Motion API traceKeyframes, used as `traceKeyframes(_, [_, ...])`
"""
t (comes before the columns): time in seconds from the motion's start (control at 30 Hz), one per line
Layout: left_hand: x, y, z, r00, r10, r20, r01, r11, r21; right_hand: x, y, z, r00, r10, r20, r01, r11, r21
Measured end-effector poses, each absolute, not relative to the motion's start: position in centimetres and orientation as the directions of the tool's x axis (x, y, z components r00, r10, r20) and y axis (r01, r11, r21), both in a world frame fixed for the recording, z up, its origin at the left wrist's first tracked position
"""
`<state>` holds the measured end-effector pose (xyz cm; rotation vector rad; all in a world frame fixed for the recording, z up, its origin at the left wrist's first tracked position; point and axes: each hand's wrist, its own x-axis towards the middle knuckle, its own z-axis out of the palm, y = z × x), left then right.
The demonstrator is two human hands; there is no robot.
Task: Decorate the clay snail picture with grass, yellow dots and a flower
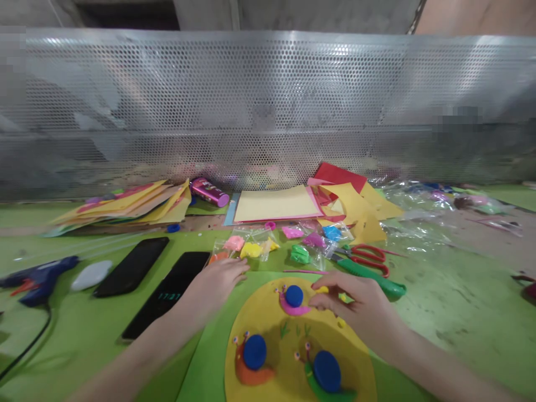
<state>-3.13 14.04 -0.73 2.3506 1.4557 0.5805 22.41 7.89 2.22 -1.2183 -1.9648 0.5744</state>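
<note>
My right hand is over the upper right of a yellow paper disc, thumb and forefinger pinching a small lump of yellow modelling clay. Small yellow bits show beside its fingers. On the disc are three clay snails with blue round caps as shells: a pink snail by the right fingertips, an orange snail lower left and a green snail lower right. Green clay grass lies between them. My left hand, fingers stretched out, is beside bagged yellow clay and partly covers bagged orange clay.
Two phones and a glue gun lie on the left. Behind the clay bags are paper sheets and a purple tube. Red-handled scissors and a green cutter lie right. A perforated metal panel spans the back.
</note>
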Motion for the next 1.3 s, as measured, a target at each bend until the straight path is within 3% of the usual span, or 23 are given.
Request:
traceKeyframes(0.27, [-3.2, 13.9, -0.5, 0.392, 0.908, 0.147, 0.802, -0.415, 0.429, 22.6, 8.1, 2.0, -0.304, 0.891, 0.339, 0.550, 0.454, -0.701])
traceKeyframes(0.57, [-2.8, 13.7, -0.1, 0.396, 0.904, 0.157, 0.761, -0.420, 0.495, 22.9, 8.5, 1.8, -0.407, 0.796, 0.448, 0.542, 0.605, -0.583])
traceKeyframes(1.03, [-2.4, 13.3, -0.2, 0.382, 0.912, 0.147, 0.741, -0.397, 0.542, 23.0, 8.8, 1.3, -0.447, 0.825, 0.346, 0.557, 0.559, -0.614])
traceKeyframes(1.3, [-2.7, 13.5, -0.2, 0.420, 0.900, 0.120, 0.761, -0.421, 0.494, 23.2, 8.9, 0.8, -0.378, 0.855, 0.355, 0.595, 0.518, -0.614])
